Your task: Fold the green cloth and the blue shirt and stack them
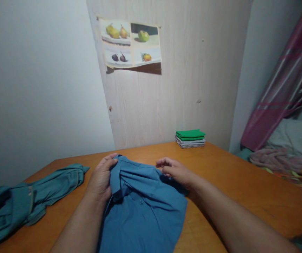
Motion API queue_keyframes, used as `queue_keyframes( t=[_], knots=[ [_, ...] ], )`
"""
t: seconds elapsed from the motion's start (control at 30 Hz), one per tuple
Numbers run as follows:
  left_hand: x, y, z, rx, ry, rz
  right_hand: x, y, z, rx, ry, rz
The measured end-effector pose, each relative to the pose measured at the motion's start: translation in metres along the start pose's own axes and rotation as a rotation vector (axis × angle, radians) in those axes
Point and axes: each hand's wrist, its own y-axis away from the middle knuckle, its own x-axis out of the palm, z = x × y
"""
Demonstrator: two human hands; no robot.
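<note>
A blue buttoned garment [145, 211] hangs between my two hands over the near part of the wooden table [235, 179]. My left hand [102, 175] grips its upper left edge, thumb on top of the cloth. At the upper right edge of the cloth is my right hand [173, 170], its fingers curled and the thumb against them, pinching the fabric. A small button shows near the garment's middle. Dark inner folds are visible below each hand.
A crumpled teal garment [21, 200] lies on the table's left side. Folded cloths, green over grey and checked [190, 138], are stacked at the back right. A pink curtain [274, 91] and bedding [295, 137] are beyond the right edge. Fruit pictures [131, 44] hang on the wall.
</note>
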Motion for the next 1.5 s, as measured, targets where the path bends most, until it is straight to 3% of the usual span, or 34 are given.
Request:
queue_keyframes(
  t=[0.17,0.3,0.4,0.7,0.93,1.13,1.23,1.5],
  knots=[
    [0.001,0.002,-0.001,0.001,0.005,0.012,0.005,0.000,-0.013,0.113,0.055,0.073],
    [0.001,0.002,-0.002,0.005,0.005,-0.005,-0.001,0.000,-0.005,0.038,0.104,0.006],
    [0.000,0.001,-0.002,0.003,0.006,-0.031,-0.011,0.001,0.006,-0.053,-0.028,-0.046],
    [-0.001,0.001,-0.002,-0.015,-0.019,-0.032,-0.018,0.005,0.018,-0.004,-0.367,0.016],
    [-0.001,0.000,-0.001,-0.004,-0.025,-0.029,-0.016,0.007,0.021,0.015,-0.327,0.019],
    [0.000,0.004,0.000,-0.001,-0.013,0.025,-0.016,0.009,0.015,0.101,-0.215,0.162],
    [0.001,0.006,-0.001,-0.014,-0.011,0.061,-0.018,0.004,0.011,0.054,-0.120,0.123],
    [0.001,0.006,-0.001,-0.026,-0.009,0.104,-0.023,-0.002,0.006,-0.036,-0.188,-0.027]
  ],
)
